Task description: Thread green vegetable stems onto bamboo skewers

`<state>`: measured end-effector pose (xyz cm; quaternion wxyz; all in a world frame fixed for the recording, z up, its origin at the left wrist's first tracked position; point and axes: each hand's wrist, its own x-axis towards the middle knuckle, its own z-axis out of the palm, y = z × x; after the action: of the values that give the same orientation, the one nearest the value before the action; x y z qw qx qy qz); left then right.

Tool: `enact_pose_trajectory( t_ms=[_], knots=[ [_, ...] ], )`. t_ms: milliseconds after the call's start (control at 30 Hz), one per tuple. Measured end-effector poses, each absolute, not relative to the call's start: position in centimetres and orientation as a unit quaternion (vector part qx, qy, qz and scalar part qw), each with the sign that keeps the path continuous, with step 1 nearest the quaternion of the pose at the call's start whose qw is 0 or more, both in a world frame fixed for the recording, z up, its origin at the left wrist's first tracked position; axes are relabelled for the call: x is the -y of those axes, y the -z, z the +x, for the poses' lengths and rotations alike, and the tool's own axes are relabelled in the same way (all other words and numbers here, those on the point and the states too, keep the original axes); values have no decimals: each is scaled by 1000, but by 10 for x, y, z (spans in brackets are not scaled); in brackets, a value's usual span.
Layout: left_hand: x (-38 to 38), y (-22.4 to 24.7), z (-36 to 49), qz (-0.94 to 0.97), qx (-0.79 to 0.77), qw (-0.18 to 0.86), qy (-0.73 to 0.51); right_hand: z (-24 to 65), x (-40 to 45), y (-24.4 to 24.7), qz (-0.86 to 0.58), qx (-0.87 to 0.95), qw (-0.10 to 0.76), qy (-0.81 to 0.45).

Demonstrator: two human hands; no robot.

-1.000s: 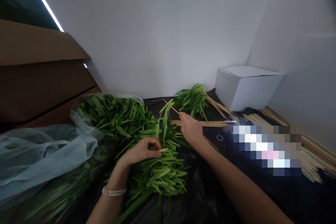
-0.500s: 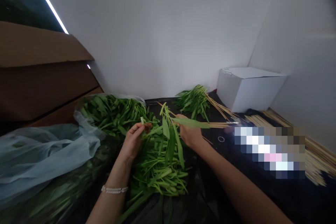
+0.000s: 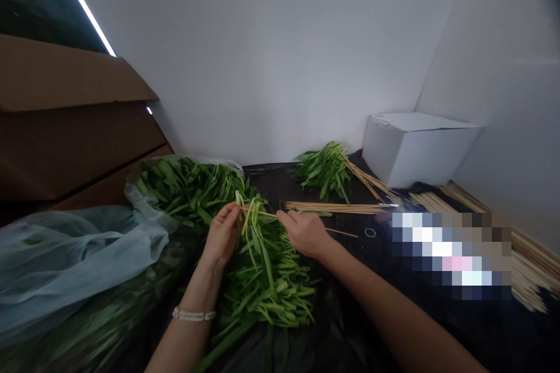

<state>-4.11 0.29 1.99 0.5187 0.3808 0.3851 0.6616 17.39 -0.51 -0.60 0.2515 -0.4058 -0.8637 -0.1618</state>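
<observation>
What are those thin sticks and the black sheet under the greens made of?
The thin sticks look like unpainted bamboo or pale wood: straw-coloured, matt. The black sheet looks like thin plastic: soft creases, slight sheen.

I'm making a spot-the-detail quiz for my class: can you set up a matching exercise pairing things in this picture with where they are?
Things:
1. Beaded bracelet
2. White cardboard box
3. Pale blue plastic bag
4. Row of wooden skewers

Places:
A. Far right corner
B. Left wrist
C. On the black sheet, beyond the right hand
D. Left of the leafy greens

Pairs: 1-B, 2-A, 3-D, 4-C
</observation>
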Motion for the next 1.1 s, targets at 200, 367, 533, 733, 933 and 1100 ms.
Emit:
enact_pose_trajectory(
  t_ms=[200,367,533,733,933,1100],
  knots=[
    [-6,-17,-43,361,-398,505,-675,173,6,5,-408,860,257,166],
    [-6,-16,-44,367,-414,487,-675,174,6,5,-416,860,249,162],
    [-4,-18,-43,371,-413,487,-674,173,6,4,-428,858,237,155],
    [-3,-19,-43,376,-415,485,-672,173,6,5,-428,858,238,157],
    [-4,-17,-43,380,-416,483,-671,172,7,4,-427,857,242,158],
    [-7,-11,-47,402,-439,444,-670,171,10,2,-435,857,231,152]
  ],
)
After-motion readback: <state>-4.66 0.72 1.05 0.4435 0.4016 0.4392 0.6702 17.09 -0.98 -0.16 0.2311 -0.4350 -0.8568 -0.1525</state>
